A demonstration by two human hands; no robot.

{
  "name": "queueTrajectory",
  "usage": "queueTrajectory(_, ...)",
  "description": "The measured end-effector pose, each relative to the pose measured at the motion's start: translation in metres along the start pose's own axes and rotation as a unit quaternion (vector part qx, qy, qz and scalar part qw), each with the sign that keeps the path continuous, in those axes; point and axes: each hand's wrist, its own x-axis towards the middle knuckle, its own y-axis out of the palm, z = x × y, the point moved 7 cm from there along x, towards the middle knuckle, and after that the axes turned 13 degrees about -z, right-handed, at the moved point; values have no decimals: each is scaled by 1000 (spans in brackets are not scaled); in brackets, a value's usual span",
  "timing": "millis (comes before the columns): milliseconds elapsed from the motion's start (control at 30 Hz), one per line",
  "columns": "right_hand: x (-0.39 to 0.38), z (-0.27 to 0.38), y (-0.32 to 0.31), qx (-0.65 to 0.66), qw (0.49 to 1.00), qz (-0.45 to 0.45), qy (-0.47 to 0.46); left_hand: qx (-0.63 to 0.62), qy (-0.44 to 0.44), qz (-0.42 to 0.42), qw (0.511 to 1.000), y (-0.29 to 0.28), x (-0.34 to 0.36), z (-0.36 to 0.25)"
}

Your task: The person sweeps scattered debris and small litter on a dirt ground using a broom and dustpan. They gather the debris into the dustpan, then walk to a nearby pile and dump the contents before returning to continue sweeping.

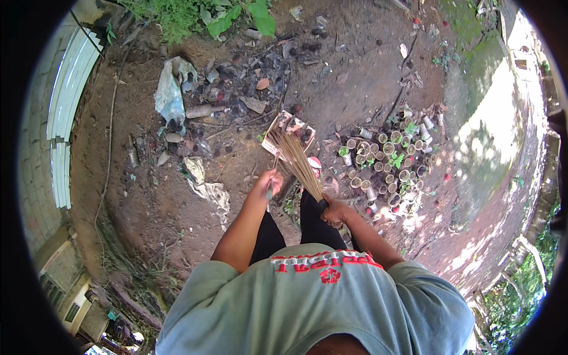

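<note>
My right hand [336, 213] is closed round the bound end of a stick broom [299, 163], a fan of thin brown sticks. The broom's spread tips lie over an open, shallow cardboard box [273, 145] on the ground, with dark bits inside. My left hand [270, 182] is closed round a slim rod, whose thin pinkish end [276, 161] points toward the box. A grey-green end shows below that fist; the rod's kind is unclear. A red and white round thing [314, 165] lies partly behind the broom.
Several small plant pots [389, 148], some with seedlings, stand to the right. Torn plastic [171, 92] and a crumpled pale sack [207, 188] lie to the left, near stones and burnt litter. A long cable [110, 136] runs along the left. Green leaves [225, 21] grow at the far side.
</note>
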Motion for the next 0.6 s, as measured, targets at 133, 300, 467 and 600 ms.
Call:
queueTrajectory(133, -66, 17, -89, -121, 986, -108, -33, -53, -28, 26, 998, -46, -33, 8)
queueTrajectory(300, -56, 59, -213, -194, 951, -222, -92, -95, -4, -4, 995, -57, -20, -9)
queueTrajectory(467, 79, 100, -220, -81, 957, -263, -92, -136, -40, -34, 989, -50, -8, -17)
queueTrajectory(600, 103, 67, -96, -101, 990, -100, -25, -114, -20, -7, 993, -44, -12, -24)
